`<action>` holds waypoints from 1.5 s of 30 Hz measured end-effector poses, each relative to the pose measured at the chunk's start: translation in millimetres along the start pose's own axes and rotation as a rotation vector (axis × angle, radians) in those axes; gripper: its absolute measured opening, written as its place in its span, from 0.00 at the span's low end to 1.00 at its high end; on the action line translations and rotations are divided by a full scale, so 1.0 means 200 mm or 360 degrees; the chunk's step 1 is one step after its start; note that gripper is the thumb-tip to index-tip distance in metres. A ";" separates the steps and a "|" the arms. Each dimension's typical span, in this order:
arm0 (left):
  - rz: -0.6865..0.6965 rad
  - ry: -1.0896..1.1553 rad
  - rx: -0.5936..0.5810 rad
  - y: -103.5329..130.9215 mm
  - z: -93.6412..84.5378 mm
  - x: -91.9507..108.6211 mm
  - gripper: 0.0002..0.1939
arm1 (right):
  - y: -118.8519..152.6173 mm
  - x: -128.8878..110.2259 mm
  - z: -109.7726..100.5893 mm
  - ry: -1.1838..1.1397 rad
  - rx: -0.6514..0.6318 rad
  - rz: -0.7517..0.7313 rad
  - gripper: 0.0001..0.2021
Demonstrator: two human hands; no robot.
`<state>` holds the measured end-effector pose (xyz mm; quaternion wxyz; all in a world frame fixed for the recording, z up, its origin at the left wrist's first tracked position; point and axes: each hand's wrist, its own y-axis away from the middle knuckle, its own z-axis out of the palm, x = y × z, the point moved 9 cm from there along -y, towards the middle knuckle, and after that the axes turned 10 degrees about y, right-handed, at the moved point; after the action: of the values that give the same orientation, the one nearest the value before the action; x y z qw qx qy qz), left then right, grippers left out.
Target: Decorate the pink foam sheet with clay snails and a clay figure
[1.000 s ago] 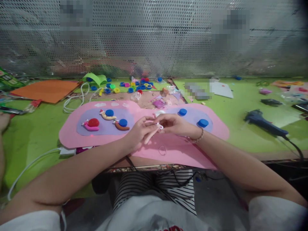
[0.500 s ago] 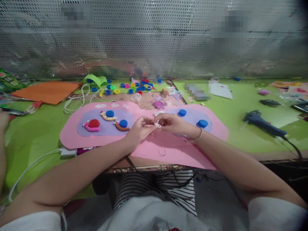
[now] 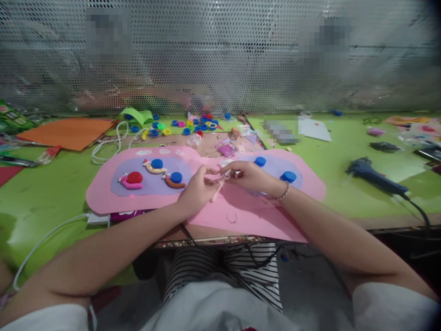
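Observation:
My left hand [image 3: 197, 189] and my right hand [image 3: 253, 178] meet over the middle of a pink paper cutout [image 3: 98, 195]. Both are closed, fingertips pinching a small pale pink piece of modelling clay [image 3: 217, 192], its narrow end pointing down towards me. Fingers cover much of it. On the cutout's left lilac patch [image 3: 151, 186] lie snail figures: a pink snail [image 3: 132, 185] with a red shell, a cream snail [image 3: 155, 169] and a brown snail [image 3: 175, 183] with blue caps. Two blue bottle caps [image 3: 288, 177] rest on the right lilac patch.
Loose coloured caps [image 3: 204, 125] are scattered at the back. A glue gun [image 3: 377, 177] with its cord lies on the right. Orange sheets [image 3: 67, 132], a white cable [image 3: 112, 142] and a charger [image 3: 98, 219] are on the left. A perforated metal panel [image 3: 213, 55] stands behind.
The pale piece has turned between my fingers, and its longer end now shows below them. At the left edge, another person's arm has drawn back towards the lower corner.

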<state>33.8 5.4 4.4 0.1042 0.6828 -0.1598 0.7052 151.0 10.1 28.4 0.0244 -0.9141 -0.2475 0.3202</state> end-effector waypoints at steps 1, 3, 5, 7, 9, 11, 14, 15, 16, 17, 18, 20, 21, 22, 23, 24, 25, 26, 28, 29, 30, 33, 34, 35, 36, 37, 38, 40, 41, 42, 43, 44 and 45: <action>0.0029 -0.0002 -0.0017 0.00 0.01 0.01 0.15 | 0.00 0.00 0.00 0.0015 -0.0012 -0.0003 0.11; 0.0089 -0.0009 -0.0045 0.01 0.02 0.03 0.12 | 0.00 -0.02 0.00 0.0038 -0.0018 -0.0017 0.11; 0.0108 -0.0038 -0.0054 0.01 0.02 0.03 0.10 | 0.01 -0.04 -0.03 0.0082 0.0023 -0.0036 0.10; 0.0133 -0.0124 -0.0044 0.01 0.02 0.03 0.09 | 0.00 -0.05 -0.08 0.0161 0.0145 -0.0041 0.09; 0.0207 -0.0259 -0.0027 0.02 0.02 0.04 0.07 | 0.01 -0.04 -0.15 0.0259 0.0330 -0.0011 0.09; 0.0279 -0.0379 -0.0028 0.02 0.02 0.06 0.06 | 0.01 0.00 -0.21 0.0400 0.0499 0.0025 0.10; 0.0276 -0.0454 -0.0042 0.02 0.03 0.07 0.07 | 0.02 0.05 -0.24 0.0739 0.0576 0.0056 0.11; 0.0257 -0.0443 -0.0041 0.02 0.03 0.07 0.08 | 0.02 0.06 -0.23 0.0855 0.0549 0.0065 0.11; 0.0235 -0.0419 -0.0037 0.02 0.03 0.07 0.08 | 0.02 0.08 -0.21 0.0956 0.0510 0.0074 0.12; 0.0211 -0.0389 -0.0029 0.02 0.02 0.06 0.09 | 0.02 0.09 -0.19 0.1036 0.0466 0.0082 0.12; 0.0187 -0.0357 -0.0022 0.02 0.02 0.06 0.09 | 0.02 0.09 -0.17 0.1095 0.0422 0.0086 0.12; 0.0159 -0.0312 -0.0018 0.02 0.02 0.05 0.09 | 0.02 0.09 -0.14 0.1169 0.0353 0.0071 0.13; 0.0159 -0.0302 -0.0022 0.02 0.02 0.05 0.09 | 0.02 0.09 -0.13 0.1187 0.0332 0.0059 0.13; 0.0164 -0.0301 -0.0027 0.02 0.02 0.05 0.09 | 0.02 0.08 -0.13 0.1199 0.0321 0.0049 0.13; 0.0175 -0.0305 -0.0031 0.02 0.03 0.05 0.09 | 0.02 0.08 -0.12 0.1208 0.0314 0.0038 0.14; 0.0187 -0.0318 -0.0038 0.02 0.03 0.05 0.08 | 0.01 0.08 -0.11 0.1222 0.0305 0.0016 0.14; 0.0198 -0.0337 -0.0045 0.02 0.03 0.05 0.08 | 0.01 0.07 -0.10 0.1243 0.0287 -0.0017 0.14; 0.0209 -0.0361 -0.0052 0.02 0.03 0.05 0.08 | 0.01 0.07 -0.09 0.1276 0.0258 -0.0066 0.15; 0.0229 -0.0417 -0.0071 0.02 0.04 0.06 0.08 | 0.01 0.06 -0.05 0.1364 0.0183 -0.0187 0.16; 0.0237 -0.0444 -0.0083 0.02 0.05 0.06 0.07 | 0.01 0.06 -0.03 0.1406 0.0151 -0.0236 0.17; 0.0246 -0.0464 -0.0090 0.02 0.05 0.06 0.07 | 0.01 0.05 -0.02 0.1440 0.0129 -0.0269 0.17; 0.0279 -0.0489 -0.0116 0.03 0.06 0.06 0.07 | 0.02 0.04 -0.01 0.1465 0.0084 -0.0297 0.18; 0.0288 -0.0490 -0.0125 0.03 0.06 0.06 0.08 | 0.03 0.04 -0.01 0.1454 0.0073 -0.0295 0.18; 0.0292 -0.0486 -0.0135 0.03 0.06 0.07 0.09 | 0.03 0.04 -0.01 0.1431 0.0077 -0.0278 0.17; 0.0293 -0.0477 -0.0139 0.03 0.06 0.07 0.10 | 0.02 0.04 -0.02 0.1390 0.0106 -0.0243 0.17; 0.0290 -0.0461 -0.0138 0.03 0.06 0.07 0.10 | 0.02 0.04 -0.04 0.1326 0.0161 -0.0187 0.17; 0.0285 -0.0438 -0.0128 0.03 0.06 0.07 0.10 | 0.02 0.05 -0.07 0.1239 0.0235 -0.0118 0.17; 0.0274 -0.0374 -0.0106 0.03 0.05 0.07 0.09 | 0.02 0.06 -0.12 0.1037 0.0397 0.0007 0.19; 0.0259 -0.0331 -0.0093 0.03 0.04 0.07 0.09 | 0.02 0.06 -0.14 0.0948 0.0464 0.0043 0.21; 0.0233 -0.0282 -0.0082 0.03 0.04 0.06 0.09 | 0.02 0.06 -0.16 0.0876 0.0515 0.0054 0.22; 0.0198 -0.0229 -0.0073 0.03 0.03 0.05 0.10 | 0.02 0.05 -0.17 0.0820 0.0561 0.0042 0.23; 0.0165 -0.0174 -0.0050 0.02 0.03 0.03 0.12 | 0.03 0.03 -0.19 0.0773 0.0611 0.0006 0.24; 0.0141 -0.0118 -0.0013 0.01 0.01 0.02 0.14 | 0.04 0.01 -0.20 0.0731 0.0663 -0.0047 0.25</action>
<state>35.1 2.1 8.6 0.0698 0.7003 -0.1965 0.6827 179.2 8.9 58.3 0.2713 -0.9342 -0.1777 0.1487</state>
